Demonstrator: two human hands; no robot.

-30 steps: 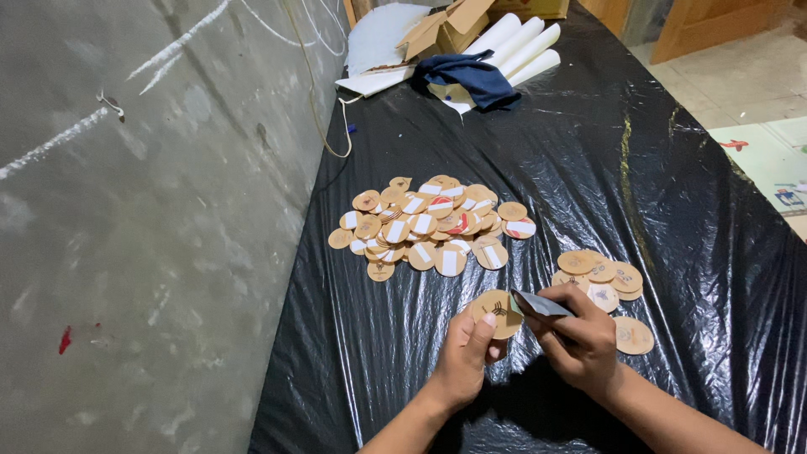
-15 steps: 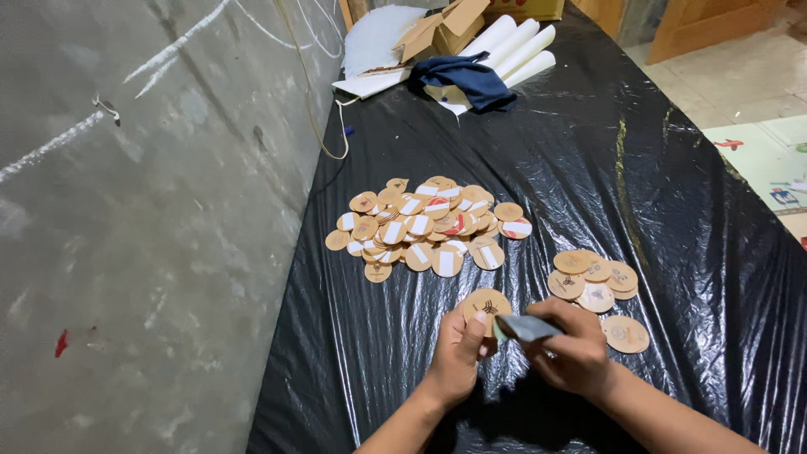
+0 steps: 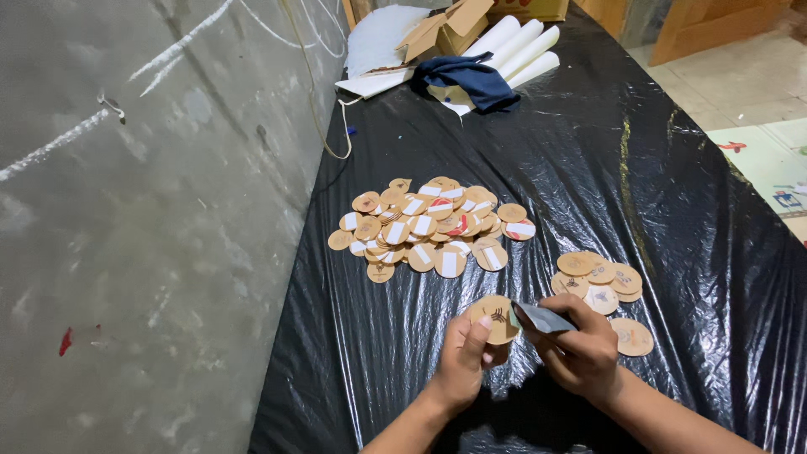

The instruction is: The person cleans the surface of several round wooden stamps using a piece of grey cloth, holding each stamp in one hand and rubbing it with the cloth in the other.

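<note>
My left hand (image 3: 465, 357) holds a round brown cardboard disc (image 3: 496, 318) with a small dark mark on it, just above the black plastic sheet (image 3: 403, 353). My right hand (image 3: 580, 349) grips a thin grey strip (image 3: 544, 318) whose tip touches the disc's right edge. A large pile of similar discs (image 3: 429, 225), many with white strips across them, lies farther back. A smaller group of plain discs (image 3: 601, 282) sits just right of my hands.
A grey concrete wall (image 3: 126, 210) runs along the left. At the far end of the table lie white paper rolls (image 3: 521, 46), a dark blue cloth (image 3: 471, 80), an open cardboard box (image 3: 445, 25) and white sheets (image 3: 378, 42). A cord (image 3: 324, 118) hangs by the wall.
The hands stay together over the same spot with the disc and strip; the disc has turned slightly in my left hand. The piles have not moved.
</note>
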